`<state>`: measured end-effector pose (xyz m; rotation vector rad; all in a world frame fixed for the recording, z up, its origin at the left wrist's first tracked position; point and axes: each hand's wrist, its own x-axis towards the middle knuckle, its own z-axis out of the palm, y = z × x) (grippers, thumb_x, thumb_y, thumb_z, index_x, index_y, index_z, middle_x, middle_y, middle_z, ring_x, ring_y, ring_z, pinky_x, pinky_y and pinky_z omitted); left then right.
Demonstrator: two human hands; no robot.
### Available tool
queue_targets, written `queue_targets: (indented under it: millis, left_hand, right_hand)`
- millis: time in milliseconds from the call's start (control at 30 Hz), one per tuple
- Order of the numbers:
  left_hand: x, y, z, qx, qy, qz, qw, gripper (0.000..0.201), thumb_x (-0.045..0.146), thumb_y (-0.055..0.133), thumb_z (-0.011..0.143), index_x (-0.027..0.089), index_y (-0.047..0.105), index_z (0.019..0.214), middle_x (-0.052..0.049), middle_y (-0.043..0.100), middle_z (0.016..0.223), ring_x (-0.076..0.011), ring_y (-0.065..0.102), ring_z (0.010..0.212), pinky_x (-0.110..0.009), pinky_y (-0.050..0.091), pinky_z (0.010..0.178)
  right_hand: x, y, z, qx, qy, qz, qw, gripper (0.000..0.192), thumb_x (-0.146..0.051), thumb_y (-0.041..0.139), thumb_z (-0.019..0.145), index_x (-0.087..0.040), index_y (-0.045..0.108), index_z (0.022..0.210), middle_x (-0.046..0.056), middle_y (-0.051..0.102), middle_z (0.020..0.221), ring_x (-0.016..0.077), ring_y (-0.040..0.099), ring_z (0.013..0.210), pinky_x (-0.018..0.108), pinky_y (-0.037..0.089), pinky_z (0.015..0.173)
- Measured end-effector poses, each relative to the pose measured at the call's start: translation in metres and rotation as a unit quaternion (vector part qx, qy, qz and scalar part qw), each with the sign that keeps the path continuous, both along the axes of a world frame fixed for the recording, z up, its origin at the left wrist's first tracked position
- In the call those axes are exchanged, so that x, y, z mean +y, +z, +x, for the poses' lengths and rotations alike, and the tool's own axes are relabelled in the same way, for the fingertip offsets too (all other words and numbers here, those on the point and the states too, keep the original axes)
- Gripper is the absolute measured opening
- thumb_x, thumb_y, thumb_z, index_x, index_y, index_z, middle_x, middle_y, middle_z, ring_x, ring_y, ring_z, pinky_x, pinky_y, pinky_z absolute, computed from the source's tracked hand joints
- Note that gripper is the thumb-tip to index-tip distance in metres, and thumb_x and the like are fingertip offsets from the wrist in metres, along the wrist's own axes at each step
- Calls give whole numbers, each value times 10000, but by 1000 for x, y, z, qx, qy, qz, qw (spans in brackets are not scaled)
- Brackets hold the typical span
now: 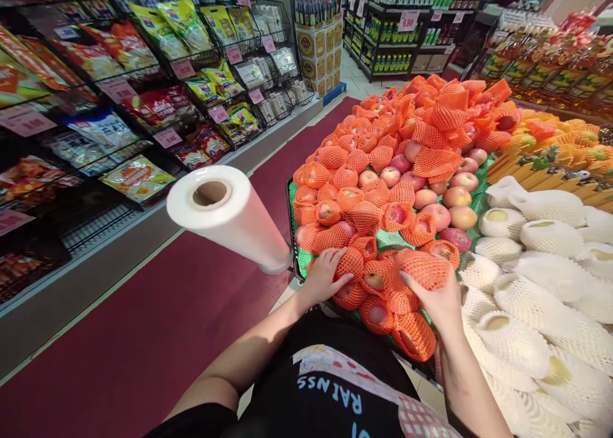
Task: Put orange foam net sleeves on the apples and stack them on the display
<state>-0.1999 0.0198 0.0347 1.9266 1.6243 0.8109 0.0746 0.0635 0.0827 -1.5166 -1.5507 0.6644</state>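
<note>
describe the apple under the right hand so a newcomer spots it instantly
Find the heap of apples in orange foam nets, beside the white-netted fruit. At its near edge, the right hand covers one orange-netted apple. It alone has fingers draped over its top.

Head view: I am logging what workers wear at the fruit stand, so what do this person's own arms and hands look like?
Both arms are bare to the bottom edge of the picture, with no sleeves showing on the forearms. The left hand and right hand wear no gloves, and no rings, watch or bracelet can be seen. Between the arms hangs a black apron with pale lettering and a red checked patch.
</note>
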Motion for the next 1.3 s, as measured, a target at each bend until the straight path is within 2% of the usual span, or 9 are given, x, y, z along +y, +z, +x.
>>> queue_targets:
  millis: [233, 433, 600, 700, 800, 900, 1000, 1167, 1300]
  left_hand:
    - [30, 3, -31, -46, 59, 27, 997, 319, 283, 429, 1031, 184, 644, 1245, -119, 680, 1278, -270, 583, 1240, -465, 416, 1132]
    - [50, -7, -33, -21, 106, 25, 994, 319, 270, 457, 1009, 161, 653, 1236, -136, 668, 1276, -281, 589, 1198, -474, 435, 1103]
    - [61, -5, -35, -36, 54, 13, 998, 363, 341, 434, 1029, 173, 683, 1232, -117, 673, 1316, -285, 561, 1266, -472, 399, 1136]
    - [65, -3, -35, -5, 24, -8, 1000, 397, 382, 424, 1032, 192, 672, 1278, -125, 624, 1394, -306, 552, 1294, -499, 411, 1121]
    - [62, -6, -35, 28, 7, -8, 1000, 414, 421, 438, 1026, 197, 661, 1294, -141, 588, 1425, -315, 536, 1321, -508, 403, 1135]
    - [56, -13, -36, 46, -2, 1, 999, 423, 427, 434, 1028, 178, 655, 1288, -157, 572, 1435, -315, 508, 1356, -507, 377, 1170]
    - [50, -17, -39, 70, -1, 4, 998, 443, 424, 418, 1033, 150, 640, 1300, -182, 550, 1453, -330, 481, 1379, -517, 373, 1176]
    - [44, -17, -40, 97, 9, 13, 995, 443, 426, 407, 1035, 157, 619, 1317, -177, 553, 1442, -331, 487, 1353, -520, 402, 1150]
    - [44, -17, -37, 114, 18, 19, 993, 442, 441, 433, 1024, 168, 619, 1318, -170, 548, 1449, -332, 489, 1350, -525, 409, 1144]
  right_hand:
    - [85, -28, -58, -300, 120, -3, 946, 699, -373, 757, 734, -186, 501, 1357, 179, 561, 1275, 391, 561, 1153, 531, 480, 981]
    - [104, -53, -37, -396, 215, -5, 893, 751, -341, 723, 767, -207, 443, 1450, 205, 449, 1418, 417, 448, 1290, 569, 432, 1033]
    - [105, -21, -28, -410, 270, -46, 870, 851, -482, 722, 798, -221, 389, 1536, 195, 477, 1422, 417, 460, 1311, 564, 412, 1071]
    - [106, 9, -59, -415, 245, 21, 876, 693, -449, 631, 890, -180, 442, 1500, 197, 563, 1353, 406, 519, 1226, 550, 427, 1036]
    - [112, 22, -107, -402, 314, 85, 856, 429, -261, 500, 963, -175, 559, 1379, 158, 623, 1293, 335, 543, 1174, 464, 428, 1017]
    - [122, 10, -148, -459, 418, 89, 779, 332, -151, 447, 961, -180, 649, 1223, 119, 661, 1191, 270, 543, 1120, 384, 415, 963]
    - [133, -11, -169, -521, 435, 74, 731, 292, -128, 541, 879, -131, 674, 1138, 149, 672, 1111, 291, 537, 1070, 409, 391, 938]
    - [140, -36, -173, -541, 421, 62, 726, 558, -315, 795, 630, -73, 685, 1121, 202, 646, 1192, 359, 497, 1127, 477, 337, 1051]
    - [140, -42, -176, -545, 407, 66, 730, 591, -361, 767, 649, -57, 683, 1149, 228, 622, 1247, 388, 477, 1171, 536, 307, 1092]
